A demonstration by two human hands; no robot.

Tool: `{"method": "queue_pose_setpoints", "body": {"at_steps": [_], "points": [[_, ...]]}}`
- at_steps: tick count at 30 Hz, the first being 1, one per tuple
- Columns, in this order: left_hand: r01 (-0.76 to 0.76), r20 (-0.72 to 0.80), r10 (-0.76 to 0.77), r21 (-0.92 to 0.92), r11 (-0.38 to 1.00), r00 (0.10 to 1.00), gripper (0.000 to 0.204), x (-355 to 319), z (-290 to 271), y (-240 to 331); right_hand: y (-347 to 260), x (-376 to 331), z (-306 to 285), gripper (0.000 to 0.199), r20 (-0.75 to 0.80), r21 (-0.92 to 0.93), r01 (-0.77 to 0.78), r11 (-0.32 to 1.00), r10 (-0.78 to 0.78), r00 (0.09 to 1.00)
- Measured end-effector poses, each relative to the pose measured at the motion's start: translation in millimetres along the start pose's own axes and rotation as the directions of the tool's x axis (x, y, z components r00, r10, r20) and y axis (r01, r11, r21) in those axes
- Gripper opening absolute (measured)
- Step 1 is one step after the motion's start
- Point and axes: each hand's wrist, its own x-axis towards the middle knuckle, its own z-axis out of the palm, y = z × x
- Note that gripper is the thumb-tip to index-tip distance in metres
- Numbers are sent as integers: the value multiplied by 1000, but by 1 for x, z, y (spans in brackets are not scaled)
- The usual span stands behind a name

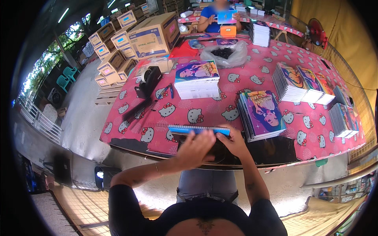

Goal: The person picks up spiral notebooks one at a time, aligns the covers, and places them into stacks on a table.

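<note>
Seen from above at a table (315,129) draped in a pink cartoon-cat cloth: both hands working on a spiral-bound notebook (199,130) with a blue edge, lying at the near rim of the table, lower centre of the frame. Left hand (195,148) laid over the notebook's near side, fingers (202,140) extended and close together, pressing down on it. Right hand (232,142) just beside it, fingers curled onto the notebook's right end near the blue spine; exact pinch hard to tell. Right of centre, a fanned stack of purple-covered notebooks (262,114); above centre, a taller neat stack (197,80) with similar covers; further stacks (301,83) toward the right edge. Left of centre, a black tape dispenser (149,80) and loose black binding coils (138,110). Upper centre, a clear plastic bag (225,54) holding dark pieces. Upper left, piled cardboard cartons (153,35). At the top, across the table, another person in a blue shirt (214,17) seated, holding a blue cover.
</note>
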Motion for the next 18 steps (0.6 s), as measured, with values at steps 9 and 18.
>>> {"method": "queue_pose_setpoints", "body": {"at_steps": [9, 18], "points": [[237, -292, -159, 254, 938, 943, 93, 53, -28, -37, -12, 3, -12, 26, 80, -114, -128, 985, 137, 987], [143, -256, -121, 67, 988, 959, 88, 58, -19, -25, -4, 1, -11, 27, 95, -153, -49, 987, 64, 993]]}}
